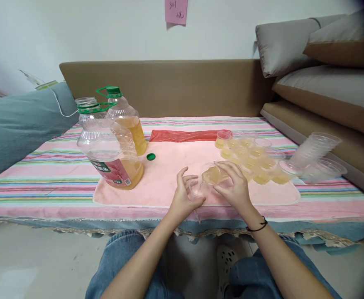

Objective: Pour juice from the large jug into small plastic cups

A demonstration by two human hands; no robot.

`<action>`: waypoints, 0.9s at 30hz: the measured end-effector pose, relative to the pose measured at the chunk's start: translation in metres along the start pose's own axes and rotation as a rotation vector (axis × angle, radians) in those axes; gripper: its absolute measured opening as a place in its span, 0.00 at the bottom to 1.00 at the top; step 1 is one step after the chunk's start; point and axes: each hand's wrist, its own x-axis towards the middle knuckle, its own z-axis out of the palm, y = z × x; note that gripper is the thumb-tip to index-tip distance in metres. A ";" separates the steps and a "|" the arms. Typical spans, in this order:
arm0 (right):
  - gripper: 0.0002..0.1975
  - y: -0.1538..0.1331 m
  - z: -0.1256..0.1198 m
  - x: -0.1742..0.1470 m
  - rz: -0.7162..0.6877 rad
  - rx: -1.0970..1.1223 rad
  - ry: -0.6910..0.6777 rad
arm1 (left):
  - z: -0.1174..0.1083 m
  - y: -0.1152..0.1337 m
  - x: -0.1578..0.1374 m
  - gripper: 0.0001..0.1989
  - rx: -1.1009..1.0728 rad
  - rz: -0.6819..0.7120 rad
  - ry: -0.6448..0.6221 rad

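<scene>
My right hand (235,183) grips a transparent plastic cup of pale yellow liquid (211,175), tipped toward the left. Just below its mouth, my left hand (184,194) is curled around another transparent cup (196,190), which looks nearly empty. Both cups are above the front part of a pink towel (163,178). Beneath the left hand hangs a small glassy streak or scrap that I cannot make out. Close to my right hand, several plastic cups with yellow liquid (256,153) stand grouped together.
An uncapped large bottle (110,145) stands left, before a capped bottle (138,135). A green cap (151,156) lies beside them. A red plastic bag (184,136) lies flat behind. Stacked cups (317,151) lean at right, near piled cushions (328,89).
</scene>
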 end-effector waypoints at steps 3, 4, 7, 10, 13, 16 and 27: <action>0.26 0.000 0.000 0.000 -0.007 0.000 0.002 | 0.000 0.001 0.000 0.47 0.005 -0.002 0.000; 0.26 0.000 0.000 0.000 -0.008 -0.001 0.000 | 0.001 0.001 0.000 0.47 0.007 -0.002 -0.001; 0.26 0.000 0.000 -0.001 -0.012 -0.004 -0.009 | 0.001 0.002 -0.001 0.46 0.013 0.002 -0.001; 0.26 0.000 0.000 -0.001 -0.014 -0.004 -0.010 | 0.001 0.002 -0.001 0.46 0.007 0.003 0.001; 0.26 0.000 0.000 -0.001 -0.009 -0.002 -0.011 | 0.001 0.001 -0.001 0.47 -0.002 -0.004 -0.001; 0.26 0.000 0.000 -0.001 -0.013 -0.006 -0.009 | 0.001 0.001 -0.001 0.47 -0.004 -0.008 0.000; 0.26 0.002 0.001 -0.001 -0.030 -0.006 -0.006 | 0.003 0.004 -0.001 0.47 -0.009 -0.018 0.008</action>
